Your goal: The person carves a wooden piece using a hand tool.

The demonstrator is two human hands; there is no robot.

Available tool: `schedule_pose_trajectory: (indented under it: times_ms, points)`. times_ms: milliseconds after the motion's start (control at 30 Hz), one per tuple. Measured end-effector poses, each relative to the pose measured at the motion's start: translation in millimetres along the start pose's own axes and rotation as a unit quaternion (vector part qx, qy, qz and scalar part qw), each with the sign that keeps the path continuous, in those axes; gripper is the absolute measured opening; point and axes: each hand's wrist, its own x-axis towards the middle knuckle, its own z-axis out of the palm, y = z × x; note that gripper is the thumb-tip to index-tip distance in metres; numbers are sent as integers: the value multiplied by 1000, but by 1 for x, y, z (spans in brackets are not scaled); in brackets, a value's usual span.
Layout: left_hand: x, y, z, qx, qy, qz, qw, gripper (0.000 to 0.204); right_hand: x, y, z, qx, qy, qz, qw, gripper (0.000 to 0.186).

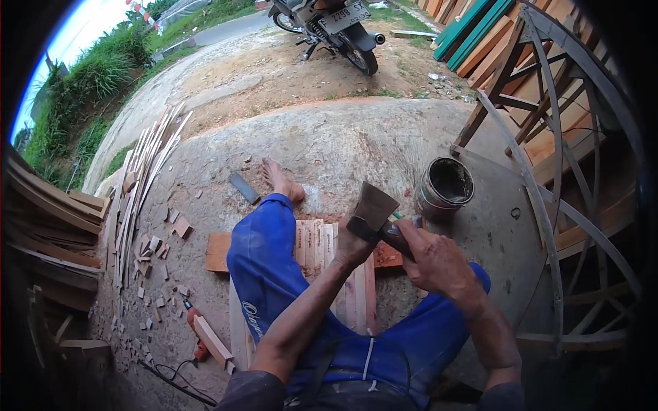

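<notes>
My right hand [435, 260] is closed round the dark handle of a hatchet [373, 205], whose broad metal head is raised between my knees. My left hand [353, 243] grips at that head, its fingers partly hidden behind the metal. A thin green item [395, 216] shows just behind the hatchet. Below my hands, pale wooden strips [312, 243] lie lengthwise over an orange-brown board [218, 252] between my legs.
A bucket [444, 185] stands right; a curved frame [548, 205] and planks [473, 41] line that side. A grey bar [243, 187] lies by my bare foot. Offcuts [181, 228], slats [137, 198] and a corded red drill [200, 351] lie left. A motorbike [343, 34] stands ahead.
</notes>
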Motion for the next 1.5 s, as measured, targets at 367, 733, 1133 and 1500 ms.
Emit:
schedule_pose_trajectory:
  times_ms: [367,733,1133,1500]
  points:
    - [49,-42,0,18,156,-50,986,7,-30,-3,7,293,98,108,945,49]
    - [55,-45,-37,-126,281,-121,944,18,-56,2,15,370,112,204,899,42]
    - [49,-18,-8,-12,64,-70,995,14,-58,0,25,380,107,210,894,35]
    - [53,-15,8,65,55,4,996,15,-45,6,35,361,84,184,910,49]
